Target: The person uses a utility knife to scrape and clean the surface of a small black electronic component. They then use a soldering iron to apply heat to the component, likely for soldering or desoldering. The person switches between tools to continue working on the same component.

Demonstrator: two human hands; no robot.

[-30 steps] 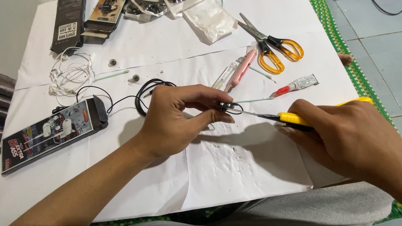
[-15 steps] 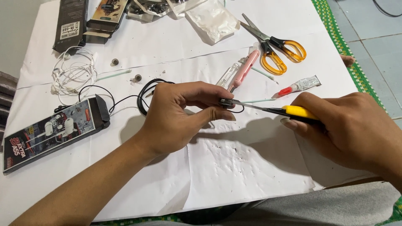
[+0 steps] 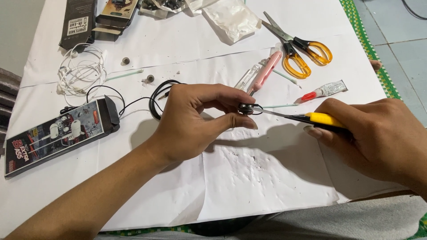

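My left hand (image 3: 200, 122) pinches a small black earbud (image 3: 245, 109) between thumb and fingers above the white paper. Its black cable (image 3: 155, 95) loops back behind the hand. My right hand (image 3: 378, 138) grips a yellow-handled utility knife (image 3: 311, 118), and the thin metal blade tip touches the earbud. A cotton swab (image 3: 278, 106) lies just behind the blade.
Orange-handled scissors (image 3: 302, 51), a pink pen-like tool (image 3: 263, 73) and a small red-capped glue tube (image 3: 324, 91) lie at the back right. White earphones (image 3: 80, 71), a black earphone package (image 3: 58, 133), dark boxes (image 3: 78, 22) and a plastic bag (image 3: 233, 18) lie left and behind.
The knife blade has shifted slightly against the earbud, and my right hand has slid a little along the handle. My left hand keeps its pinch.
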